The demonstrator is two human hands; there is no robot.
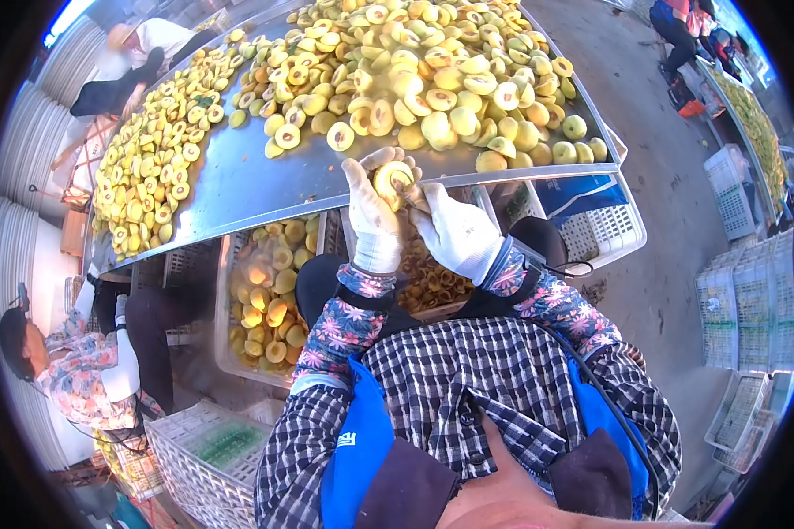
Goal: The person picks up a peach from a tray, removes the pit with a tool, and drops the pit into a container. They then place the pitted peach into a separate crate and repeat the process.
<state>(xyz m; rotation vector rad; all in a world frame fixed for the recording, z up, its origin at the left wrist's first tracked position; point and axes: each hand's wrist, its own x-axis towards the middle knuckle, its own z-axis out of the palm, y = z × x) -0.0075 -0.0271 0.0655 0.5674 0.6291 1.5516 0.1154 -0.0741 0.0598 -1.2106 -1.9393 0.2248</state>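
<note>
My left hand, in a white glove, is closed around a yellow peach half at the table's near edge. My right hand, also gloved in white, is closed against the near side of that fruit. Between its thumb and fingers is a small tool, mostly hidden, that meets the cut face. Just beyond both hands, a large heap of halved yellow-green peaches covers the metal table; several show brown pits or hollows. Below my hands, a crate holds brown pit pieces.
Left of my knees stands a crate of peach halves. A white basket is under the table's right corner. A co-worker sits at left; another person is across the table. Stacked crates stand at right.
</note>
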